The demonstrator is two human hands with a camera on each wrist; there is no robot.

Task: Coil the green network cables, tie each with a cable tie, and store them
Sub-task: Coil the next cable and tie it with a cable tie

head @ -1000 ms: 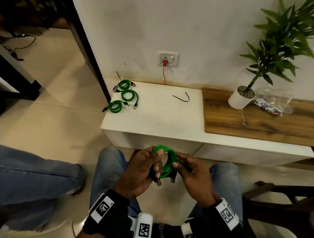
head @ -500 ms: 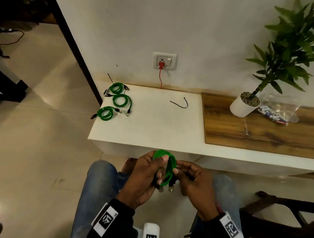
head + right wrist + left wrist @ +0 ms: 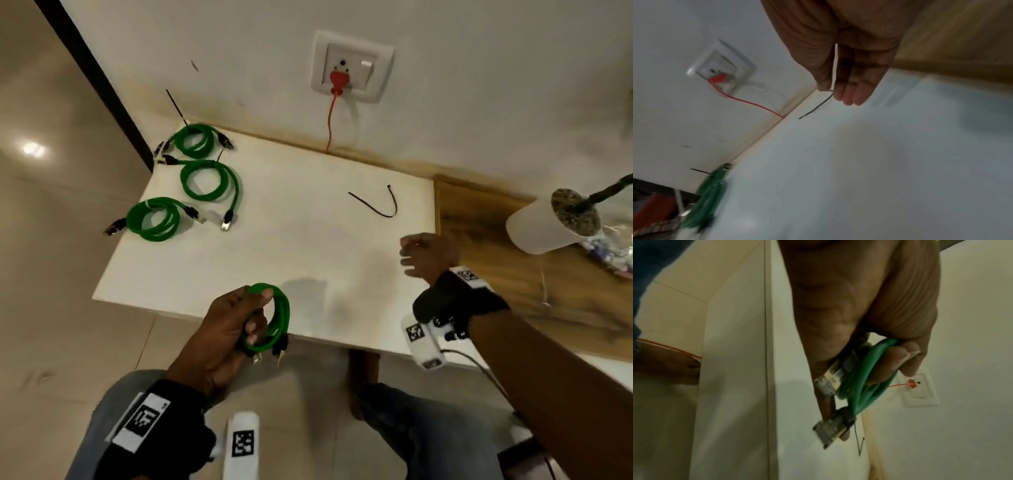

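Note:
My left hand (image 3: 236,325) grips a coiled green network cable (image 3: 279,320) just in front of the white table's near edge; its two plugs (image 3: 828,423) hang below my fingers (image 3: 902,360). My right hand (image 3: 423,255) hovers over the table with its fingers straight and nothing in it, a short way in front of a bent black cable tie (image 3: 380,205). In the right wrist view the black cable tie (image 3: 816,107) lies just beyond my fingertips (image 3: 851,99). Three tied green coils (image 3: 197,181) lie at the table's far left corner.
The white table (image 3: 274,260) stands against a wall with a socket and red plug (image 3: 339,80). A wooden top (image 3: 513,274) to the right carries a white plant pot (image 3: 537,228) and a clear bag of small parts (image 3: 606,246). My knees are below the table edge.
My right hand let go of the coil and moved forward and right over the table toward the black tie. My left hand keeps the coil. The head camera moved closer to the table.

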